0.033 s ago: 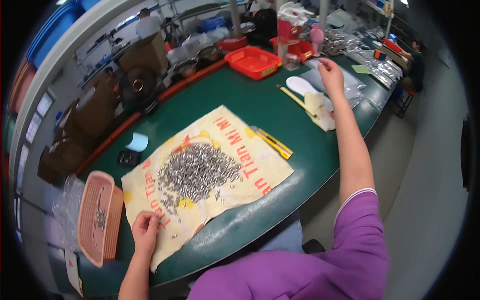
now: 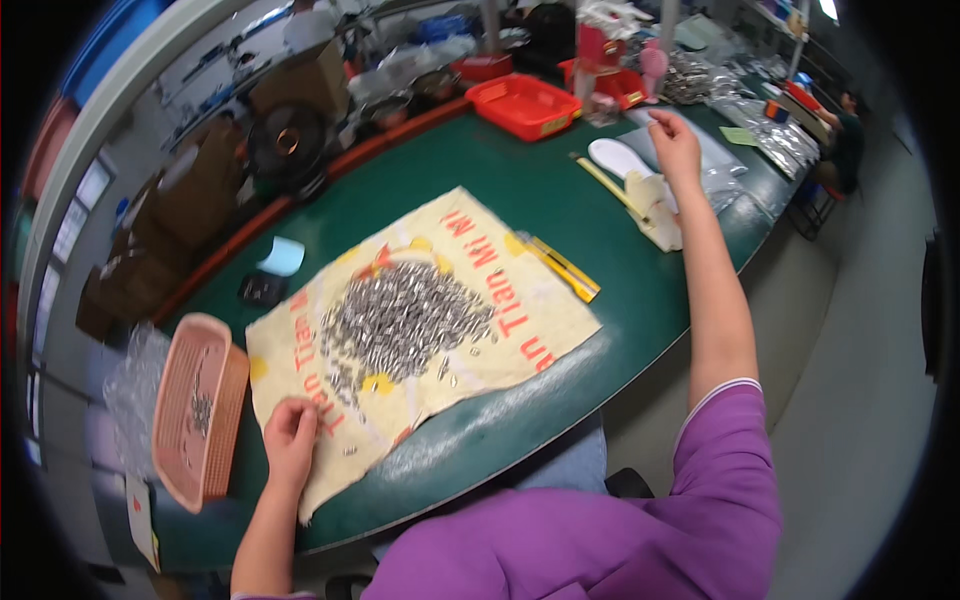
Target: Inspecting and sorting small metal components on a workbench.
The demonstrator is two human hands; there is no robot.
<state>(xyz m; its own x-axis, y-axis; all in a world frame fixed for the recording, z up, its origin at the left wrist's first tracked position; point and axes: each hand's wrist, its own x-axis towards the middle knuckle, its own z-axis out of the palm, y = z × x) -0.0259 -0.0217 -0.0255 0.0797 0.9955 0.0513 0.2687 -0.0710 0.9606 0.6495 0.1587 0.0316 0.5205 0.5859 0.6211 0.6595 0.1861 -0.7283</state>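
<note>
- Nothing on the green bench (image 2: 375, 200) has clearly moved since the earlier frame; the whole view has slid slightly, while the left hand (image 2: 290, 440) and right hand (image 2: 678, 150) keep nearly the same pose.
- Small metal pieces (image 2: 405, 320) lie heaped mid-cloth, a few strays (image 2: 349, 451) toward the near edge of the pale cloth (image 2: 560, 327).
- At the cloth's near left, the left hand has thumb and fingertips drawn together; I cannot tell what, if anything, they pinch.
- Far right, by the plastic bags (image 2: 718, 165), the right hand's fingers curl against the thumb; anything thin between them is beyond telling.
- Careful handling, I judge, means light fingertips on the left, so the cloth does not drag and tip pieces off its near edge.
- With the arms this wide, the right sleeve (image 2: 725, 430) and forearm should stay clear of the heap.
- The yellow cutter (image 2: 563, 268), on the cloth's right edge, would sit better farther off.
- Left of the cloth, the pink basket (image 2: 236, 420) is best kept unbumped.
</note>
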